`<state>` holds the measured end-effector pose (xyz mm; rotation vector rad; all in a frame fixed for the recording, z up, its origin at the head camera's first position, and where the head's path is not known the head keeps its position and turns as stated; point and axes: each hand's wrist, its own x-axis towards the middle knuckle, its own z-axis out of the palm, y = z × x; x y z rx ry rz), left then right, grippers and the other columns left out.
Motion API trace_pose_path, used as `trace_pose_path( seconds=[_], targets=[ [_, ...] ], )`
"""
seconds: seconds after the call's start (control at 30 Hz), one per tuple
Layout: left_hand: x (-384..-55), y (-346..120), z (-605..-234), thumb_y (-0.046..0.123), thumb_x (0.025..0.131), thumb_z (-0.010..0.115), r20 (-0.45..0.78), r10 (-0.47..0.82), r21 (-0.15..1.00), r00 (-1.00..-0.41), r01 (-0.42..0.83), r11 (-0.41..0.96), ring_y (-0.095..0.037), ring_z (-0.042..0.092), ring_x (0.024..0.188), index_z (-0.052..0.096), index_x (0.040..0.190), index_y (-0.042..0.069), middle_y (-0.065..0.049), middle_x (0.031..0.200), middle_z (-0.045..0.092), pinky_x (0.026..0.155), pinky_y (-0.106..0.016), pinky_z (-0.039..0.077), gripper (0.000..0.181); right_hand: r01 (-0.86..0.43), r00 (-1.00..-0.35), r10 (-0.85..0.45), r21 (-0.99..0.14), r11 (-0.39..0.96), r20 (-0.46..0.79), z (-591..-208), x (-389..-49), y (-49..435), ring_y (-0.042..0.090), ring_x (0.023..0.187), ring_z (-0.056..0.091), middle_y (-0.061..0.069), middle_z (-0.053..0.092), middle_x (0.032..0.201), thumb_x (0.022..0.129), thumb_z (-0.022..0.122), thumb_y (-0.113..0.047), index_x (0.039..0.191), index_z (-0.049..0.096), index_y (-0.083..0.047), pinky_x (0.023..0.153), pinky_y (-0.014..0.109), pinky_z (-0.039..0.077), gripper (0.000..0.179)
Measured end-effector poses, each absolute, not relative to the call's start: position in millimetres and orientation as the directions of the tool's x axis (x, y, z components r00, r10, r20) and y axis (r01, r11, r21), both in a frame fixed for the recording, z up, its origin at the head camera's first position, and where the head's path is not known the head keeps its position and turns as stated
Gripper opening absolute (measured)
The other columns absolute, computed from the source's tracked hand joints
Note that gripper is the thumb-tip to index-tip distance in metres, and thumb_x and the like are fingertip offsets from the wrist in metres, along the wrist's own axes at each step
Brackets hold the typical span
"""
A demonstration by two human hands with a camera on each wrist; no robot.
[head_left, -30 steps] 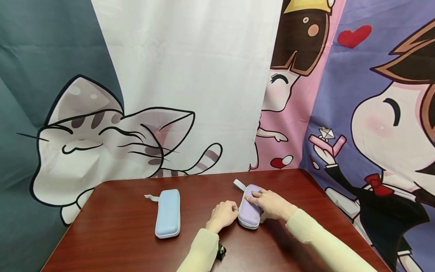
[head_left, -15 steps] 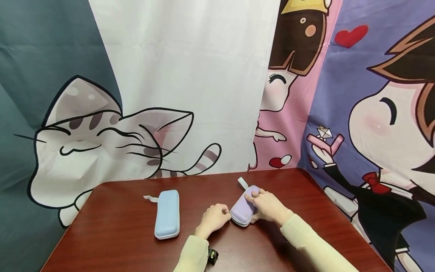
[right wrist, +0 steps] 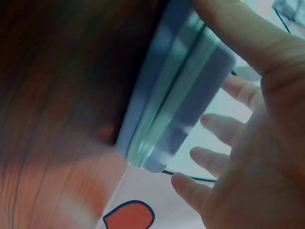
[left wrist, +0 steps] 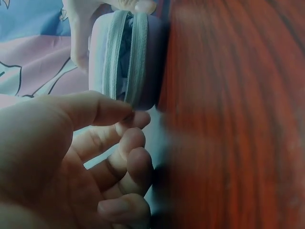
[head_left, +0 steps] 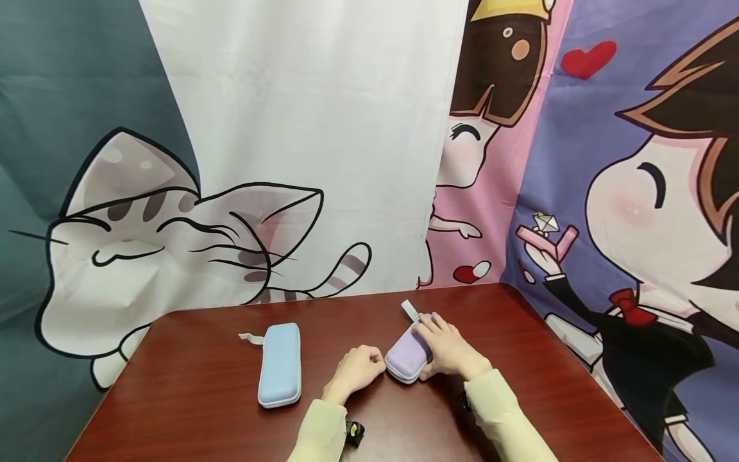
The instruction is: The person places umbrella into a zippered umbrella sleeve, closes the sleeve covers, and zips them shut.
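Observation:
A purple zip case (head_left: 407, 357) lies aslant on the table, its wrist strap (head_left: 410, 310) pointing away. My left hand (head_left: 356, 371) is at its near left corner. In the left wrist view, thumb and index fingertip pinch at the zipper (left wrist: 119, 62), hiding the pull, and a narrow gap shows between the zipper tapes. My right hand (head_left: 453, 350) holds the case from the right, with the thumb against its side and spread fingers (right wrist: 224, 129) over its top. The zipper runs along the side near that thumb in the right wrist view.
A light blue zip case (head_left: 280, 364) with a pale strap (head_left: 251, 338) lies to the left on the reddish-brown table (head_left: 190, 378). Behind the table's far edge hangs a cartoon-printed cloth (head_left: 323, 128). A small dark device (head_left: 355, 433) sits at my left wrist.
The purple case has turned, its near end swinging left. My left hand has shifted left with that end. My right hand stays on the case, its fingers now more spread.

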<state>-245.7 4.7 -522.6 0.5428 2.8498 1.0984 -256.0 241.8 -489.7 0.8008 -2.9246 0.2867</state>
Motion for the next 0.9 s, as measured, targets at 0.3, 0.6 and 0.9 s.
trace_pose_path(
  seconds=[0.3,0.6,0.9],
  targets=[
    [-245,-2,-522,0.019,0.082,0.064,0.052,0.364,0.697,-0.93,0.294,0.654,-0.008,0.054,0.052,0.064,0.071,0.02,0.01,0.053,0.055,0.056,-0.033,0.041,0.012,-0.431,-0.901,-0.42,-0.362,0.827,0.113,-493,-258,238,0.049,0.135,0.03,0.021,0.043,0.146,0.045,0.099,-0.028,0.121,0.052,-0.013,0.101,0.064,0.028,0.09],
    [-251,-8,-522,0.016,0.081,0.063,0.089,0.411,0.668,-0.907,0.361,0.651,-0.006,0.054,0.049,0.065,0.071,0.019,0.012,0.05,0.053,0.053,-0.029,0.041,0.011,-0.396,-0.918,-0.368,-0.301,0.868,0.146,-492,-254,234,0.039,0.129,0.04,0.015,0.052,0.135,0.045,0.099,-0.034,0.118,0.054,-0.016,0.098,0.056,0.036,0.087],
    [-247,-8,-518,0.015,0.081,0.063,0.071,0.42,0.663,-0.905,0.357,0.658,-0.007,0.054,0.049,0.064,0.069,0.02,0.012,0.049,0.053,0.053,-0.029,0.041,0.013,-0.325,-0.943,-0.292,-0.245,0.913,0.16,-489,-246,224,0.037,0.122,0.046,0.009,0.058,0.126,0.043,0.099,-0.036,0.119,0.056,-0.015,0.085,0.061,0.039,0.09]
  ],
)
